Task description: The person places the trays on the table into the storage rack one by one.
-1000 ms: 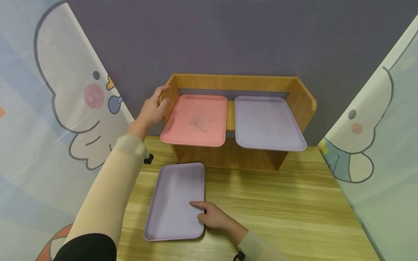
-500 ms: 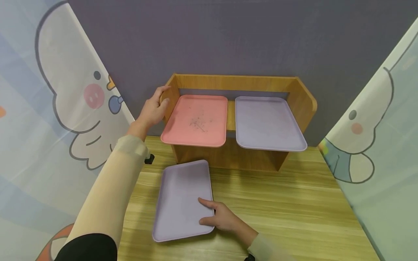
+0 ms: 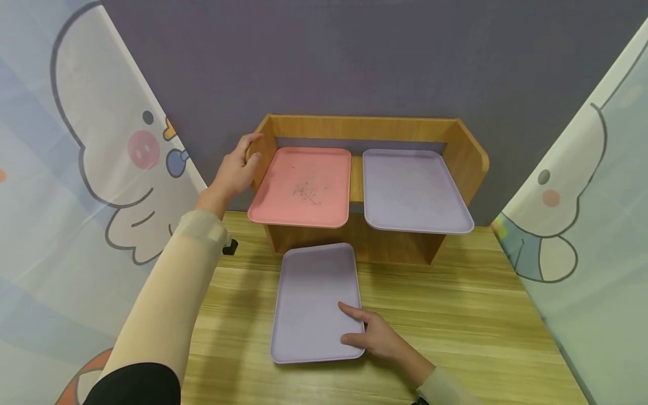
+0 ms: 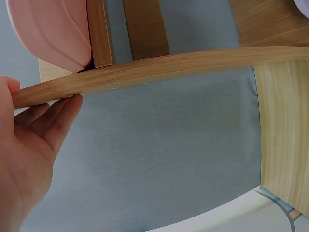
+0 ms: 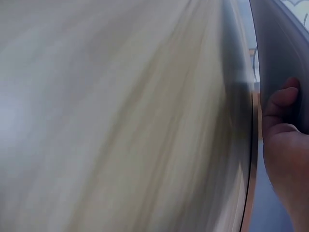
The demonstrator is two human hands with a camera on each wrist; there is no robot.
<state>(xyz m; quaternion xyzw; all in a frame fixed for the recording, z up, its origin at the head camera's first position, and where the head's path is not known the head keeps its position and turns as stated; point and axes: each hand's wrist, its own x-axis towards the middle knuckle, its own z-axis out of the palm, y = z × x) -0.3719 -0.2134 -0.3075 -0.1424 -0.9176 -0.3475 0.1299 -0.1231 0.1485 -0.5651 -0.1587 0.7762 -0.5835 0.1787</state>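
Observation:
My right hand grips a lavender tray by its right edge, thumb and index finger over the top. In the right wrist view the other fingers curl beneath the tray. With my left hand I hold the left side panel of a small wooden shelf. The left wrist view shows that hand with its fingertips against one face of the panel and the thumb on the other side.
On the shelf's upper level lie a pink tray with a plant print and a second lavender tray, both jutting past the front. The shelf stands on a wood-grain table against a grey wall. Printed cartoon curtains flank both sides.
The right hand has lifted the lavender tray off the table's left part and carried it rightward, to in front of the shelf. The left hand stays on the side panel.

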